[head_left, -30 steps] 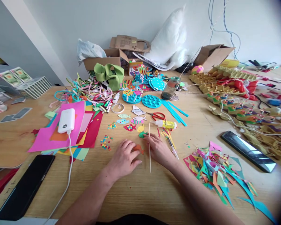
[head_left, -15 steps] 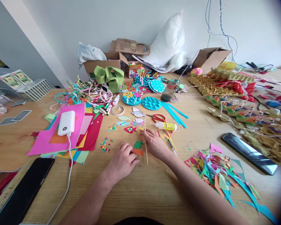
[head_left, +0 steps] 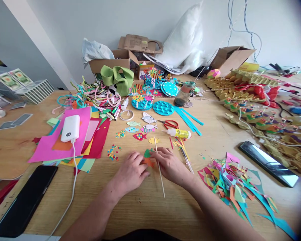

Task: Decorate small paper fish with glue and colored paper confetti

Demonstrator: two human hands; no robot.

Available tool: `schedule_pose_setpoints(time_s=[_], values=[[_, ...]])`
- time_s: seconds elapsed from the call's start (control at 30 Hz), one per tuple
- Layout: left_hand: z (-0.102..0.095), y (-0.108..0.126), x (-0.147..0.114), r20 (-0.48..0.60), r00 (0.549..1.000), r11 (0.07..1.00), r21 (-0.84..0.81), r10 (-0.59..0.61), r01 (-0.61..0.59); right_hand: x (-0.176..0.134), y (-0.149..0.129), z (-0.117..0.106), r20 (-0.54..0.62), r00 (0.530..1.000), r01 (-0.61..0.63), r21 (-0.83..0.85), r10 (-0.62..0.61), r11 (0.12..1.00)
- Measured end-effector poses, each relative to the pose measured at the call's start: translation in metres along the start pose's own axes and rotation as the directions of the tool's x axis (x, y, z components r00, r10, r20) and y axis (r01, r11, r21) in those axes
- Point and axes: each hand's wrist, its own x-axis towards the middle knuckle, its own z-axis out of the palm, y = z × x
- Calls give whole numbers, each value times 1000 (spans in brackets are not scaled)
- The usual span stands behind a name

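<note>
My right hand [head_left: 168,164] is closed around a thin pale wooden stick [head_left: 162,184], which slants across the fingers. Under its fingertips lies part of a green paper fish [head_left: 147,153]. My left hand [head_left: 132,170] rests on the table with fingers curled, its fingertips at the edge of an orange paper fish [head_left: 148,162]; whether they pinch it is hidden. Just beyond the hands are a yellow paper fish [head_left: 154,140], a red heart-like fish [head_left: 139,136], a blue dotted fish [head_left: 131,130] and a striped pink fish [head_left: 148,128].
Colored paper dots [head_left: 113,152] lie left of my hands. A glue bottle [head_left: 178,133], red-handled scissors [head_left: 171,124] and a pen [head_left: 187,160] sit to the right. Paper scraps [head_left: 228,180] and a phone [head_left: 268,164] are farther right; a power bank [head_left: 70,128] rests on colored sheets.
My right hand has drawn back toward me with the stick, moving from the yellow fish to the green one. My left hand has stayed nearly in place.
</note>
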Motion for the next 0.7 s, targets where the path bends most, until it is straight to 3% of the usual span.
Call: schedule_pose_setpoints(time_s=[0.2,0.43,0.57,0.7], values=[[1,-1,0,14,1000,1000,20,-4,3,7,-9,16,68,997,-37,-71,42,997],[3,-3,1,-36,999,1000,5,-15,15,18,17,15,-89,987,-145,-102,136,984],[10,-6,2,-92,996,999,39,-20,23,13,27,19,-90,980,-189,-178,175,966],[17,-12,2,-88,994,993,92,-61,70,7,16,19,-49,978,-207,-218,201,954]])
